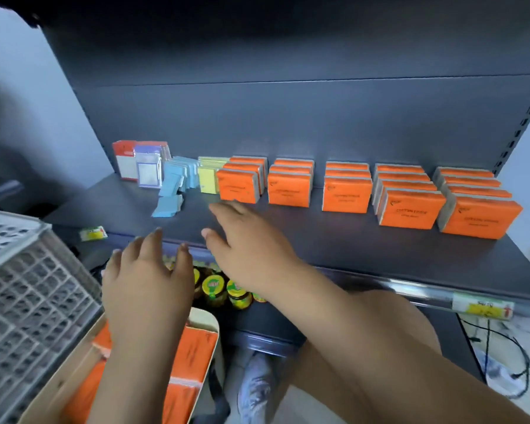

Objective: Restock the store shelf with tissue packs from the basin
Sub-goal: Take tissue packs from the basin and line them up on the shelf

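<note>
Hovering over the front edge of the shelf (334, 240), our left hand (144, 283) and right hand (248, 249) spread empty; tissue packs (193, 356) in the basin (210, 324) seem light and soft, so we grip their long sides.

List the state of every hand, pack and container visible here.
left hand: open, holding nothing
right hand: open, holding nothing
orange tissue packs: upright, five rows on the shelf
basin: partly filled with orange packs
blue packs: row leaning, front ones fallen
jars: lids on
</note>
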`<state>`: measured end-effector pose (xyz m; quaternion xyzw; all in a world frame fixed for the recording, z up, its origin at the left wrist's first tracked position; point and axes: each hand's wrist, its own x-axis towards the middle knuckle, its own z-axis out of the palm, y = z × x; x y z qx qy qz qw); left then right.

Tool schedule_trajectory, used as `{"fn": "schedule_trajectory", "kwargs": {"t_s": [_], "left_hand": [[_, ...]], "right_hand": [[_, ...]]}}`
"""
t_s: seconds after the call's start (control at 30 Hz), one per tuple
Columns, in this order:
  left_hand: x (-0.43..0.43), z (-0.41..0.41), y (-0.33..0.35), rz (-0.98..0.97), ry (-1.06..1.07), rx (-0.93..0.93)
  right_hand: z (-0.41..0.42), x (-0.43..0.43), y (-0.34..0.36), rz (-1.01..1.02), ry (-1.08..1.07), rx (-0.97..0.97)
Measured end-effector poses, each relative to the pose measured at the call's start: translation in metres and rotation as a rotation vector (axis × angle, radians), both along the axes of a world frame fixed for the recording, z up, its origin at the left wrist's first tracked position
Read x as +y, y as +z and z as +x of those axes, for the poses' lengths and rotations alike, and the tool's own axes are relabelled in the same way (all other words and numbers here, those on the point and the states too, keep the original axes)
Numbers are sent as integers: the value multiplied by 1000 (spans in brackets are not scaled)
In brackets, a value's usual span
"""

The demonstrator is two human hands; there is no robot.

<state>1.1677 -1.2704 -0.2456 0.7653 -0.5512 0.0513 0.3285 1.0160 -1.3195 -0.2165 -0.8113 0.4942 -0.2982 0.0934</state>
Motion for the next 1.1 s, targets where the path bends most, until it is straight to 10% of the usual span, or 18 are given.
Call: {"fn": "schedule_trajectory", "kwargs": {"t_s": [0.8,1.1], "left_hand": [[48,149,-151,427,264,419],[-3,183,-196,519,338,626]], "right_hand": [[181,-10,-174,567,143,357],[214,-33,-215,1023,-202,70]]}}
